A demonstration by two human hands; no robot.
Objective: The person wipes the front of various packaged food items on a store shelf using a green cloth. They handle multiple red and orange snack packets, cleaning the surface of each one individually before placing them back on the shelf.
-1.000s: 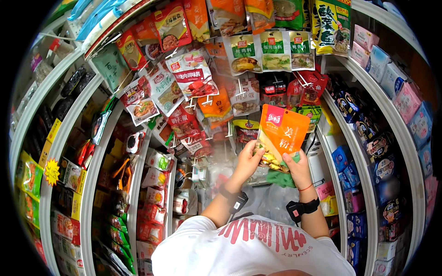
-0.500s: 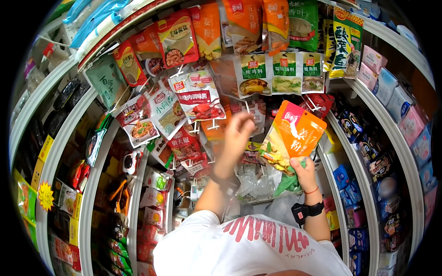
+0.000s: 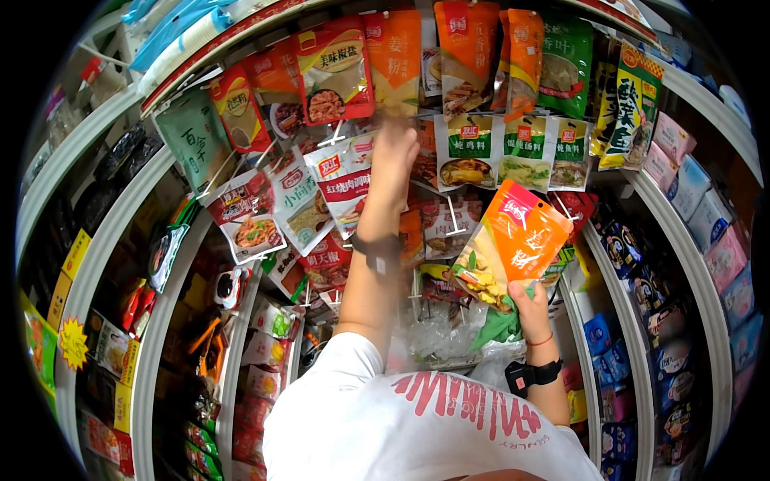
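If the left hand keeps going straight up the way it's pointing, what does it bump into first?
Probably the orange hanging packet right above the left hand, on the rack of seasoning packets. The hand is blurred, so depth is hard to judge; it may already be touching it.

Flat orange plastic seasoning packet (image 3: 513,244): orange ground, red label, yellow food picture. Far hanging foil sachets (image 3: 469,151): green bands over white. Right shelf boxes (image 3: 622,248): blue. Near cotton T-shirt (image 3: 417,433): white, red lettering.
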